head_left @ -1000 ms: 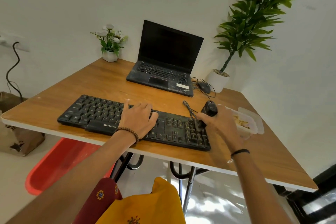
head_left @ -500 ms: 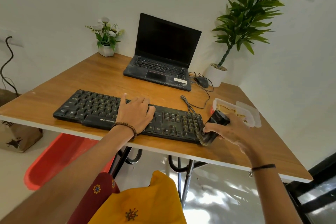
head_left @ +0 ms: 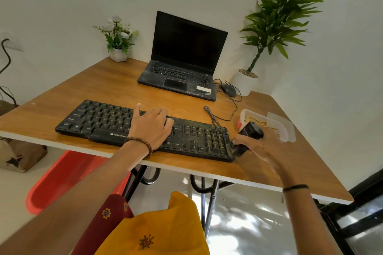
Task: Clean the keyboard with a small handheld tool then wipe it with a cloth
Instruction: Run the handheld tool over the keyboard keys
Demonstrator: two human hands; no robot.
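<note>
A black keyboard [head_left: 99, 120] lies along the front edge of the wooden table [head_left: 116, 87]. My left hand [head_left: 150, 128] rests flat on the keys near the middle, fingers spread and straight. My right hand [head_left: 263, 147] grips a small black handheld tool [head_left: 247, 135] at the keyboard's right end. The tool's lower tip touches the keyboard's front right corner. No cloth is plainly visible.
An open black laptop [head_left: 182, 62] stands at the back, a mouse [head_left: 228, 90] with loose cable beside it. A clear plastic box [head_left: 275, 124] sits right of the tool. A small flower pot [head_left: 118, 54] and a tall potted plant [head_left: 246, 83] stand by the wall.
My right hand has moved the tool from the number pad's far side toward me, down to the keyboard's front right corner. My left hand has stayed on the keys.
</note>
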